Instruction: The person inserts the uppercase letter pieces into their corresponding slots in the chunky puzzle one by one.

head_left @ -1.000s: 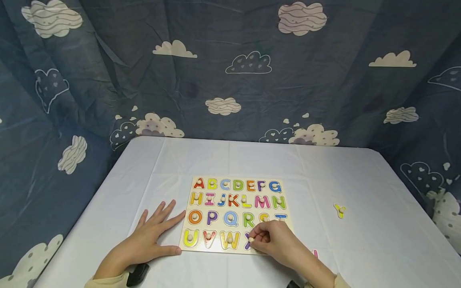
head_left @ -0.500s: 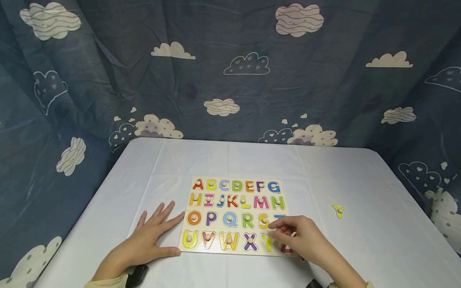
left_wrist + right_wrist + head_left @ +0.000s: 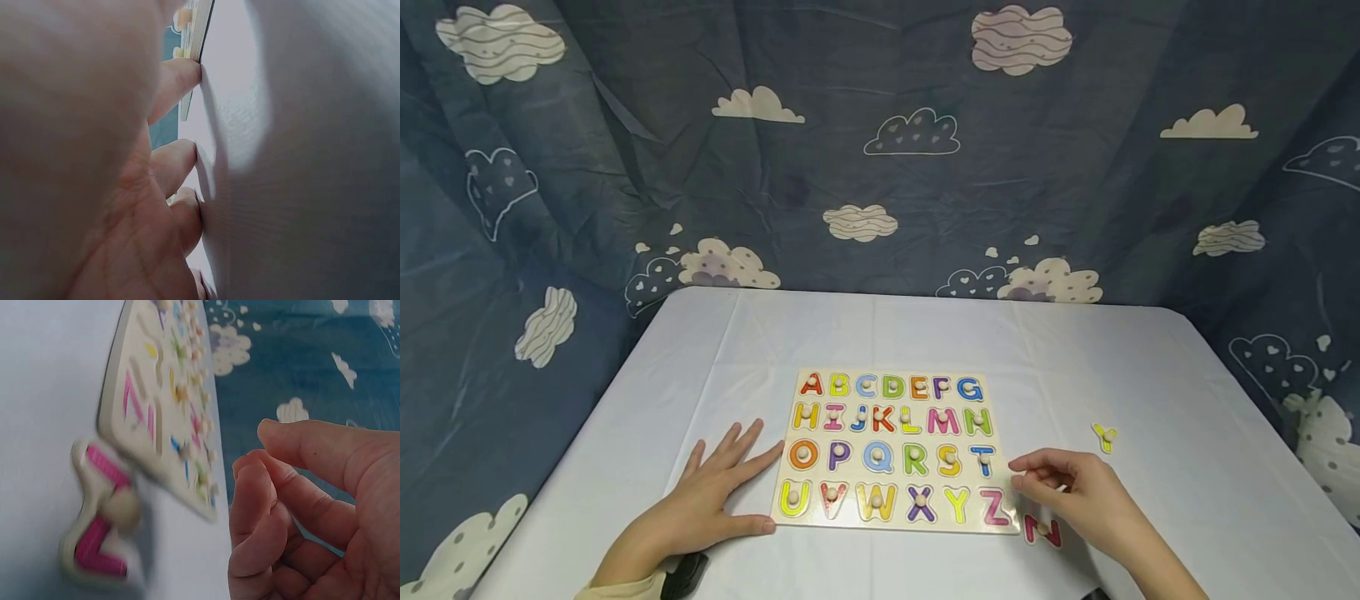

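Observation:
A wooden alphabet puzzle board lies on the white table, full of knobbed letters except the Y slot and Z slot, which show printed letters without knobs. My left hand rests on the table with fingers spread, its thumb and index fingertip at the board's left edge. Right of the board my right hand hovers with fingers loosely bent, holding nothing. Just below it lies the pink Z piece, turned sideways, its knob upward. The yellow Y piece lies farther right.
A white cloth covers the table. Behind and at the sides hangs a dark blue curtain with printed clouds. A black wrist device sits at my left wrist.
My right hand has let go of the purple X's knob and moved right, off the board, uncovering the Y and Z slots and the loose Z piece. My left hand stays put.

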Tool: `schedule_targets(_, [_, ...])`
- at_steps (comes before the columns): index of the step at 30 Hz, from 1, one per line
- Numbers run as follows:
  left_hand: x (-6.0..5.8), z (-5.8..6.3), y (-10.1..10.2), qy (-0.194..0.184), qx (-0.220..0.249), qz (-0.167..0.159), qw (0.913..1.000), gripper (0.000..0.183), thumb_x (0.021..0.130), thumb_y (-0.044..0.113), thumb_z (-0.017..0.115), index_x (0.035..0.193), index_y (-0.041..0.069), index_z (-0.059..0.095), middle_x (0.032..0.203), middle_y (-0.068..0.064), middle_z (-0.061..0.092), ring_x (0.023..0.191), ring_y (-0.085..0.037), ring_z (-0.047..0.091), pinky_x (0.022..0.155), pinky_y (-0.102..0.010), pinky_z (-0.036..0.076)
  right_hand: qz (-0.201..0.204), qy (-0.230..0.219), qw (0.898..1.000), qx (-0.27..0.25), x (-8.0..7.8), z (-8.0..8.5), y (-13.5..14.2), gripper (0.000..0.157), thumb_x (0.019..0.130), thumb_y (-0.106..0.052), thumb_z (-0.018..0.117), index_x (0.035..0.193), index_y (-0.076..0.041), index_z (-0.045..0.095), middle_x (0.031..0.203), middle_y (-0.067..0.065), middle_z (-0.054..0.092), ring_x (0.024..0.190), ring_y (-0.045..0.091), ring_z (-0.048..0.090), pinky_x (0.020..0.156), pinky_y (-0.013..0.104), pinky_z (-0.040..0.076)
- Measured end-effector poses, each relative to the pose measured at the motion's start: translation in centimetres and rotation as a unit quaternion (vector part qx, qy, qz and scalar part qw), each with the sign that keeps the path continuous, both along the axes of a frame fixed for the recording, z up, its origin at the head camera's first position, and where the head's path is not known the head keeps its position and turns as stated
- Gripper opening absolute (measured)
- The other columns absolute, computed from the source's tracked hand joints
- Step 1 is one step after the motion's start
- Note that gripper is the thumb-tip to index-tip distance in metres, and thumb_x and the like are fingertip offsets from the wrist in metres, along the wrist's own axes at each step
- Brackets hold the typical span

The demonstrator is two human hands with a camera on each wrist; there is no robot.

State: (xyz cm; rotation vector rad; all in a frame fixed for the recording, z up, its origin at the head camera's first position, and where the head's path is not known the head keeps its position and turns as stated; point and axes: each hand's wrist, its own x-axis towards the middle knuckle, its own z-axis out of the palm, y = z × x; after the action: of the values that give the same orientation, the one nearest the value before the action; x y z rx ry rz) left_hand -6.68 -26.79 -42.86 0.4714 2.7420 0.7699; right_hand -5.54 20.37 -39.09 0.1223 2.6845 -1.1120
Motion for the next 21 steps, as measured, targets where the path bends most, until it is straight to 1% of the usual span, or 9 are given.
schedule_targets(4, [0.0, 0.0, 0.0, 0.001, -0.002, 0.0, 1.0, 0.102, 0.073, 0.068, 0.088, 0.161, 0.033, 0.051, 0.179, -0.013, 0.026, 0.165, -0.051, 0.014, 0.123, -0.084, 0.0, -0.014, -0.001, 1.0, 0.002, 0.3, -0.3, 1.5, 0.024, 0.095, -0.022, 0.084, 0.115, -0.01, 0.081, 0.088, 0.0, 0.073, 0.072, 0.01, 0.055, 0.057, 0.022, 0.046])
schedule_targets(9, [0.0, 0.0, 0.1, -0.001, -0.002, 0.002, 1.0, 0.102, 0.073, 0.067, 0.088, 0.161, 0.033, 0.051, 0.179, -0.013, 0.026, 0.165, -0.051, 0.014, 0.123, -0.084, 0.0, -0.028, 0.026, 0.999, 0.022, 0.3, -0.7, 3.7, 0.027, 0.097, -0.027, 0.082, 0.117, -0.01, 0.081, 0.09, 0.001, 0.075, 0.072, 0.008, 0.056, 0.057, 0.023, 0.046])
schedule_targets(15, [0.0, 0.0, 0.1, -0.004, -0.002, 0.002, 1.0, 0.102, 0.073, 0.067, 0.088, 0.161, 0.033, 0.051, 0.179, -0.013, 0.026, 0.165, -0.051, 0.013, 0.123, -0.084, 0.0, -0.058, 0.064, 0.995, 0.047, -0.4, -1.2, 7.5, 0.037, 0.099, -0.031, 0.079, 0.123, -0.003, 0.078, 0.098, 0.004, 0.08, 0.073, 0.001, 0.058, 0.059, 0.023, 0.05])
schedule_targets(18, [0.0, 0.0, 0.1, -0.005, -0.001, 0.002, 1.0, 0.102, 0.073, 0.067, 0.088, 0.161, 0.033, 0.051, 0.179, -0.013, 0.026, 0.165, -0.051, 0.013, 0.123, -0.083, -0.001, -0.075, 0.074, 0.993, 0.057, -0.9, -1.5, 9.3, 0.039, 0.1, -0.032, 0.079, 0.124, -0.001, 0.077, 0.098, 0.003, 0.079, 0.072, 0.0, 0.059, 0.059, 0.023, 0.051])
schedule_targets(21, [0.0, 0.0, 0.1, -0.003, 0.0, 0.001, 1.0, 0.102, 0.073, 0.068, 0.088, 0.161, 0.034, 0.051, 0.179, -0.013, 0.026, 0.165, -0.051, 0.013, 0.123, -0.083, -0.001, -0.093, 0.072, 0.991, 0.061, -1.4, -1.7, 10.9, 0.044, 0.1, -0.035, 0.077, 0.127, 0.0, 0.075, 0.094, -0.002, 0.076, 0.071, 0.001, 0.058, 0.057, 0.024, 0.051])
